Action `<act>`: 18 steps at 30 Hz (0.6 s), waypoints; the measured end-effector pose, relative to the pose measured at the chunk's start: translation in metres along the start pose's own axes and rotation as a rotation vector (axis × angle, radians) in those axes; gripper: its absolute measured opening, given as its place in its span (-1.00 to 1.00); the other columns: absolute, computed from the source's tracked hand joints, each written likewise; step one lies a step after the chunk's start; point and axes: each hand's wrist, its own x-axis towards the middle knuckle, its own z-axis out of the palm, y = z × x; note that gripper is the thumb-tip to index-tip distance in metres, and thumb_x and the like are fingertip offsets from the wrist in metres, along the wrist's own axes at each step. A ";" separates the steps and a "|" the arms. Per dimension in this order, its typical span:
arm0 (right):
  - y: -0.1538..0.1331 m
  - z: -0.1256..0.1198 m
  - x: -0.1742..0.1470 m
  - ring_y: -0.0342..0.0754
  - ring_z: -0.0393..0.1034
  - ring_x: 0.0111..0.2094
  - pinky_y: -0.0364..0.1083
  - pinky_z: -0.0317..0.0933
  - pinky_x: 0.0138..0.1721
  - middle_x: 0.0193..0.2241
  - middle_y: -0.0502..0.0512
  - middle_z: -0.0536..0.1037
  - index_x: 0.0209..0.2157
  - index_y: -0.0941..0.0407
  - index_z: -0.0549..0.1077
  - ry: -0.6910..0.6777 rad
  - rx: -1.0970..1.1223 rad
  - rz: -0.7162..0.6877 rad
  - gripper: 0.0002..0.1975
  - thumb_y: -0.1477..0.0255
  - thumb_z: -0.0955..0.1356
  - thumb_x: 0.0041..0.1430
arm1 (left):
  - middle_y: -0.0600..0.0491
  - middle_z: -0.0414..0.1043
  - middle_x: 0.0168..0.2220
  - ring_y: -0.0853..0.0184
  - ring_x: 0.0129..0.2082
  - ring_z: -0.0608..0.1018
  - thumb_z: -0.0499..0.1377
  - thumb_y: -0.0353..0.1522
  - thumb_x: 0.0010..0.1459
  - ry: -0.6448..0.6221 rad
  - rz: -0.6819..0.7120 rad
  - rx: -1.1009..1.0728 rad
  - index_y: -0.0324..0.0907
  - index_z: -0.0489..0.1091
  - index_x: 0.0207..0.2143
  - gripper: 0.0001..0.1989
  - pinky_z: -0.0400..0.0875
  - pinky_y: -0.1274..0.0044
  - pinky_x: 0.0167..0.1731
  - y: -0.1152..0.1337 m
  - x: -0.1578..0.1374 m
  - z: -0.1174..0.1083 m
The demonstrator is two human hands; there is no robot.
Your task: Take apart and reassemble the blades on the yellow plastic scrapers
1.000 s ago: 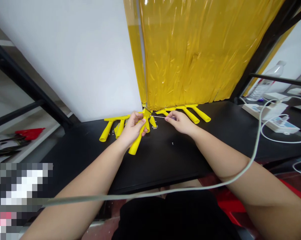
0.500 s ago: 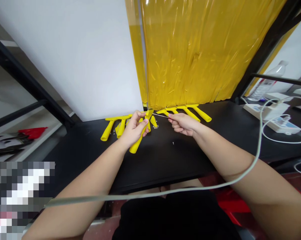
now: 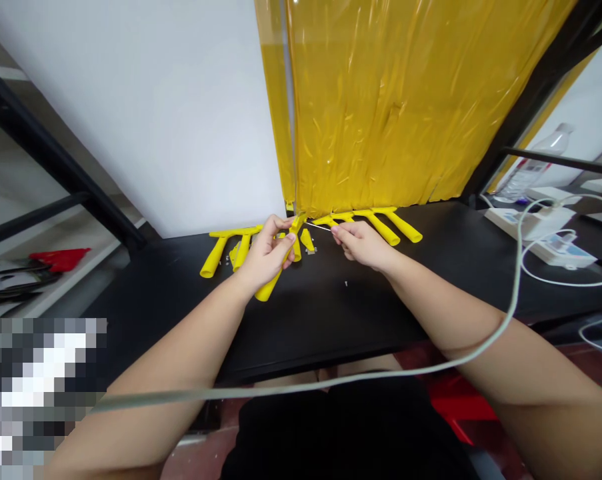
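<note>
My left hand is closed around a yellow plastic squeegee handle, its hollow grip end pointing down toward me and its head tilted up. In my right hand is a screwdriver; its thin metal shaft points left to the head of the handle, while its own grip is hidden in my fingers. Whether the tip sits in a screw is too small to tell. Just right of the left hand lies a small yellow part with metal bits beside it. A tiny screw lies on the black table.
More yellow handles lie left and right along the table's back. Behind them stand a white panel and a yellow plastic sheet. A pale cable crosses before my arms. White boxes and a bottle are at right.
Both hands keep their hold, with the screwdriver still against the handle's head. My right hand has turned slightly and its fingers have shifted on the screwdriver. The view has moved a little.
</note>
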 end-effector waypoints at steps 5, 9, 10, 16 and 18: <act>-0.004 -0.001 0.000 -0.24 -0.30 -0.62 -0.19 -0.24 -0.61 -0.64 -0.24 -0.08 -0.48 0.05 0.22 -0.136 0.437 0.195 -0.50 0.01 0.44 0.27 | -0.06 0.33 0.31 0.61 -0.57 0.43 0.33 -0.23 0.27 -0.008 0.078 0.002 -0.10 0.21 -0.22 -0.68 0.31 0.64 -0.66 0.007 -0.003 0.000; -0.005 -0.006 0.000 -0.25 -0.29 -0.63 -0.21 -0.23 -0.64 -0.65 -0.24 -0.06 -0.49 0.06 0.22 -0.202 0.456 0.250 -0.53 0.06 0.41 0.32 | -0.11 0.28 0.35 0.59 -0.54 0.46 0.26 -0.24 0.34 -0.051 0.120 0.060 -0.11 0.25 -0.18 -0.77 0.35 0.62 -0.63 0.004 -0.003 -0.001; -0.004 -0.008 0.001 -0.25 -0.23 -0.64 -0.21 -0.19 -0.65 -0.65 -0.22 -0.02 -0.48 0.07 0.25 -0.215 0.423 0.245 -0.55 0.08 0.39 0.34 | -0.12 0.29 0.33 0.58 -0.54 0.47 0.26 -0.23 0.35 -0.056 0.116 0.066 -0.10 0.25 -0.18 -0.77 0.35 0.62 -0.63 0.002 -0.003 -0.001; 0.002 -0.025 0.001 -0.12 0.37 -0.49 -0.13 0.29 -0.46 -0.46 0.04 0.51 -0.31 0.12 0.48 -0.296 0.026 0.148 -0.81 0.29 0.37 0.33 | 0.07 0.44 -0.16 0.47 -0.54 0.51 0.34 -0.23 0.27 0.032 0.029 -0.054 -0.06 0.21 -0.16 -0.67 0.34 0.61 -0.63 -0.005 0.007 -0.009; 0.000 -0.033 -0.003 -0.12 0.37 -0.46 -0.14 0.26 -0.44 -0.41 0.06 0.58 -0.30 0.11 0.52 -0.398 -0.093 0.158 -0.85 0.32 0.38 0.27 | 0.13 0.40 -0.28 0.46 -0.55 0.51 0.35 -0.26 0.25 0.095 -0.033 -0.111 -0.05 0.19 -0.15 -0.66 0.33 0.62 -0.63 -0.006 0.010 -0.014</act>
